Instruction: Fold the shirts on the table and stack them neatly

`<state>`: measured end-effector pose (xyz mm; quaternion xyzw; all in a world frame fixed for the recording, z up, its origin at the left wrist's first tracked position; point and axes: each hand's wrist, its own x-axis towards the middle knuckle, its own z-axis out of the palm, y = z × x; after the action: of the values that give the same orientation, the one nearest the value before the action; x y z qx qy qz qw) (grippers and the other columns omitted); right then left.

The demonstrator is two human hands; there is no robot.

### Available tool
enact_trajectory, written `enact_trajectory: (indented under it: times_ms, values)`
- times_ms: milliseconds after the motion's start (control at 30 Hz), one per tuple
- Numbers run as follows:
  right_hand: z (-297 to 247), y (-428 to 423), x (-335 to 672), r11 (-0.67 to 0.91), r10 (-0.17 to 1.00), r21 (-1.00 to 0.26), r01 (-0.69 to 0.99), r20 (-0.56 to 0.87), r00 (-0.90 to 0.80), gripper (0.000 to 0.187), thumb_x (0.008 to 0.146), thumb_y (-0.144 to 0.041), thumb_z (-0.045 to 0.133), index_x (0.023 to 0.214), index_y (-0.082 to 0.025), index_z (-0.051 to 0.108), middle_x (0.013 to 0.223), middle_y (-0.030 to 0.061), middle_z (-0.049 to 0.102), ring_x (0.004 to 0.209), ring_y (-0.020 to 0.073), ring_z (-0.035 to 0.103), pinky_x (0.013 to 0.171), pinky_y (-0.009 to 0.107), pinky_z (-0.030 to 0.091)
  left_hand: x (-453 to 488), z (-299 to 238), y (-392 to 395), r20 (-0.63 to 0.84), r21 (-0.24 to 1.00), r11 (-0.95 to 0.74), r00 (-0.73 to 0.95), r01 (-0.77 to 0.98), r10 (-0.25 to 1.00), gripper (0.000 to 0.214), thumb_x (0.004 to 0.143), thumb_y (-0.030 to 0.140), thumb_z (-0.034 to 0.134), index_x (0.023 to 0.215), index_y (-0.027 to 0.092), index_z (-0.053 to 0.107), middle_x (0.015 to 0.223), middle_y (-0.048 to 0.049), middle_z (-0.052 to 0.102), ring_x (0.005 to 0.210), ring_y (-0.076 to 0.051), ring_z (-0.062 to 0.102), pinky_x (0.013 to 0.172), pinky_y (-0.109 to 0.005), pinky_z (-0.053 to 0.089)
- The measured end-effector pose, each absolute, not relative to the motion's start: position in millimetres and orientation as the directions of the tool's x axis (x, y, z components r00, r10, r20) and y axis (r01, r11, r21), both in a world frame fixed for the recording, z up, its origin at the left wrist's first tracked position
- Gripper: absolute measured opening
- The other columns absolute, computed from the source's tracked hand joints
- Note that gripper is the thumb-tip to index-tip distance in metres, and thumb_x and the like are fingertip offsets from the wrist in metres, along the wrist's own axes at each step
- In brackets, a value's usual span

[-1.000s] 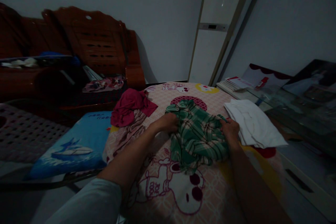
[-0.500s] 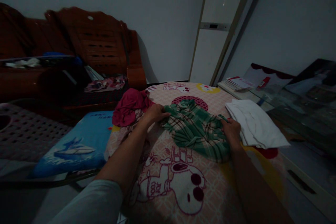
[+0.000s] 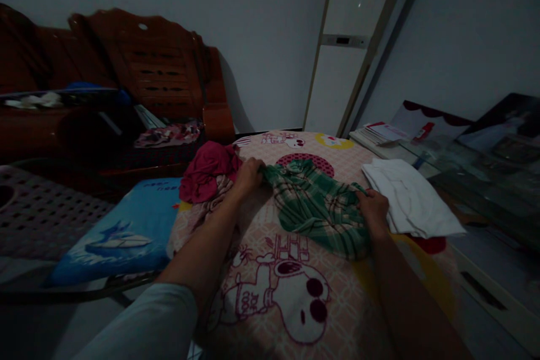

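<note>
A green plaid garment (image 3: pixel 319 205), crumpled, is stretched between my two hands over the table, which has a pink patterned cover (image 3: pixel 257 236). My left hand (image 3: pixel 251 174) pinches its left corner, raised a little off the cover. On the other side, my right hand (image 3: pixel 373 206) is closed on its right edge. Just left of my left hand lies a bunched dark pink cloth (image 3: pixel 211 171). A folded white cloth (image 3: pixel 411 197) sits beside my right hand. The garment's exact kind is unclear in the dim light.
A blue cushion (image 3: pixel 120 230) with a printed picture rests left of the table, near a woven chair (image 3: pixel 50 214). A carved wooden bench (image 3: pixel 156 73) stands behind. At the right is a glass-topped stand (image 3: pixel 476 169) with papers (image 3: pixel 382 134); a tall white appliance (image 3: pixel 337 79) stands at the back.
My left hand has lifted slightly and moved a little left, drawing the garment's left corner up and taut. My right hand stays nearly where it was, still gripping.
</note>
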<state>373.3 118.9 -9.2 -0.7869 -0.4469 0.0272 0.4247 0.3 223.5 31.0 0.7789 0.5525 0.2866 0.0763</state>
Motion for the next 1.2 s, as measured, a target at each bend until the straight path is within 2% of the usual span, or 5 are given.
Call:
enact_trajectory:
  times_ms: [367, 600, 733, 933, 1200]
  values:
    - [-1, 112, 367, -0.331, 0.695, -0.523, 0.785, 0.428, 0.578, 0.034, 0.076, -0.038, 0.054, 0.091, -0.016, 0.075, 0.082, 0.0119, 0.073, 0.075, 0.0241, 0.061, 0.067, 0.032, 0.041, -15, 44, 224, 0.461, 0.483, -0.252, 0.0, 0.839, 0.887, 0.019, 0.085, 0.031, 0.054, 0.082, 0.017, 0.066, 0.083, -0.0097, 0.067, 0.086, -0.024, 0.062, 0.083, -0.035, 0.048]
    - [-8, 118, 366, -0.177, 0.758, -0.424, 0.888, 0.517, 0.397, 0.032, 0.077, -0.033, 0.053, 0.097, -0.014, 0.068, 0.094, 0.014, 0.069, 0.089, 0.026, 0.059, 0.081, 0.036, 0.043, 30, 70, 177, 0.103, 0.683, -0.509, 0.621, 0.524, 0.777, 0.034, 0.081, 0.048, 0.059, 0.083, 0.016, 0.071, 0.066, -0.0016, 0.067, 0.06, -0.016, 0.062, 0.057, -0.024, 0.044]
    - [-18, 123, 368, -0.117, 0.834, -0.357, 0.927, 0.471, 0.287, 0.019, 0.072, -0.028, 0.057, 0.086, -0.017, 0.064, 0.093, 0.0123, 0.068, 0.093, 0.0258, 0.059, 0.087, 0.037, 0.043, 77, 52, 136, 0.034, 0.449, -0.772, 0.855, 0.45, 0.518, 0.045, 0.063, 0.042, 0.079, 0.101, 0.019, 0.07, 0.101, -0.0097, 0.072, 0.092, -0.026, 0.068, 0.074, -0.028, 0.05]
    - [-8, 120, 372, -0.2, 0.736, -0.626, 0.754, 0.412, 0.537, 0.015, 0.066, -0.032, 0.059, 0.071, -0.018, 0.062, 0.069, 0.0054, 0.063, 0.07, 0.0214, 0.057, 0.069, 0.032, 0.044, 91, 40, 140, 0.104, 0.258, -0.72, 0.723, 0.644, 0.683, 0.026, 0.078, 0.015, 0.054, 0.099, 0.019, 0.069, 0.099, -0.0113, 0.071, 0.094, -0.026, 0.067, 0.08, -0.033, 0.05]
    - [-6, 123, 376, -0.023, 0.67, -0.981, 0.191, 0.127, 0.731, 0.034, 0.051, -0.024, 0.052, 0.08, -0.016, 0.067, 0.059, -0.0014, 0.059, 0.055, 0.0172, 0.055, 0.051, 0.027, 0.043, -13, 57, 221, 0.311, 0.759, -0.243, -0.009, 0.604, 0.95, 0.019, 0.079, 0.012, 0.046, 0.079, 0.016, 0.064, 0.084, -0.01, 0.068, 0.088, -0.025, 0.063, 0.081, -0.038, 0.051]
